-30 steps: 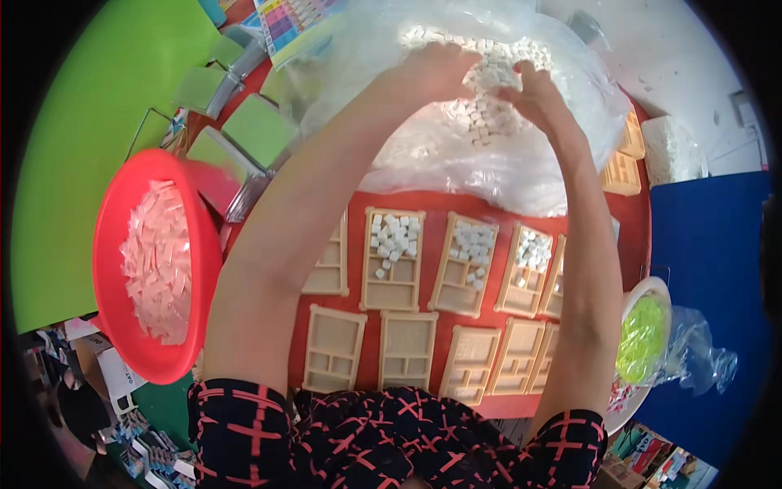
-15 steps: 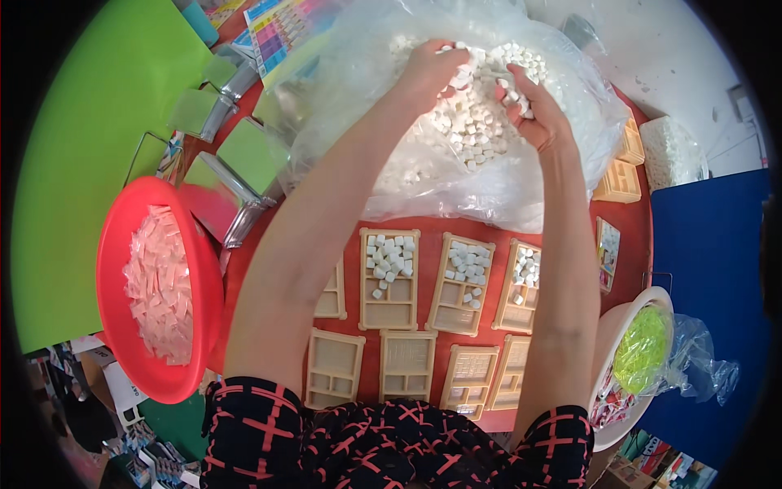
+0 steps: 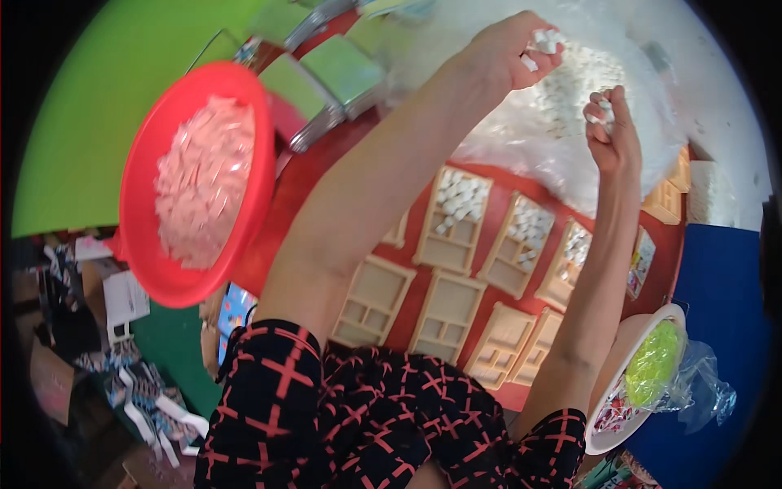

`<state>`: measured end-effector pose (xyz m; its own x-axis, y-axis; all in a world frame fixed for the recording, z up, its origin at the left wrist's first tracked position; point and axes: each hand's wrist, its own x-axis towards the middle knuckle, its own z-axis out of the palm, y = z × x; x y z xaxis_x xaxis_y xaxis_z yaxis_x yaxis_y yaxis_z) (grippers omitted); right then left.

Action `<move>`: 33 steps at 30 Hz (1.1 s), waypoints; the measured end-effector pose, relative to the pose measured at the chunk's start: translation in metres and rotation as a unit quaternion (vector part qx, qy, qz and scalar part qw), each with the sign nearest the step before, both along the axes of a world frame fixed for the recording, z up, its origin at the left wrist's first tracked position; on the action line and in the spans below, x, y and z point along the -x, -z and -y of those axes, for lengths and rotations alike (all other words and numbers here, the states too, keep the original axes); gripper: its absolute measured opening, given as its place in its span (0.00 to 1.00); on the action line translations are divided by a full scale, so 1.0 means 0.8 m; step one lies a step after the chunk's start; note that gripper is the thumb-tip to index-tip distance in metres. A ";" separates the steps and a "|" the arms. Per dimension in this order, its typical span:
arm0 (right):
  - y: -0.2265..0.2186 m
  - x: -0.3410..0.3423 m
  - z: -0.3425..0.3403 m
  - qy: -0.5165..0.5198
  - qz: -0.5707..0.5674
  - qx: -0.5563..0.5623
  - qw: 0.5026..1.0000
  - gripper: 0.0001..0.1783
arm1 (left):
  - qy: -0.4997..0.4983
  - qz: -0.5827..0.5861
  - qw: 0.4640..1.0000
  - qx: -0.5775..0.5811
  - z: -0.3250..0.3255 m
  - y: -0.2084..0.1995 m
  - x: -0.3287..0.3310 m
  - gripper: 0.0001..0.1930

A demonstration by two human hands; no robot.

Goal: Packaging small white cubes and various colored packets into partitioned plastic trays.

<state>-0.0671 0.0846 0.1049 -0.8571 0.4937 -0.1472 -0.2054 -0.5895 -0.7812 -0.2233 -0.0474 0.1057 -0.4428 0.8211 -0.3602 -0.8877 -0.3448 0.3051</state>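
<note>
White and matte, small cubes [image 3: 547, 39] with squared sides and slightly softened edges fill both of the person's hands. The left hand [image 3: 520, 55] has its fingers curled round a small cluster, several cubes bulging out at the fingertips. The right hand [image 3: 617, 140], nearer the body and lower in view, has its fingers bent inward against the palm, closed round another few. Both hands are up over a clear plastic bag [image 3: 521, 147], in which lies a pale heap; it looks like more of the same cubes, though blur and glare make single pieces hard to pick out. Further cubes sit loosely piled in the far compartments of tan trays [image 3: 446, 253] on the red worktop [image 3: 314, 167], with a few strays in the smaller sections. More trays of this kind form a row nearer the body. To the left stands a red basin [image 3: 140, 196] of pink packets [image 3: 204, 183]; to the right, a whitish bowl [image 3: 612, 365] carries a bright green bundle [image 3: 656, 363].
</note>
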 end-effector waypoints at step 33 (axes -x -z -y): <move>0.119 0.063 0.303 0.055 0.043 -0.772 0.631 0.11 | -0.094 -0.816 0.467 0.326 0.347 0.106 -0.282 0.12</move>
<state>-0.1174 -0.1576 0.0097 -0.8268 0.1606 0.5391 -0.0969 0.9033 -0.4179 0.0025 -0.3251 0.0211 -0.6069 0.6638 0.4370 0.7393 0.2698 0.6170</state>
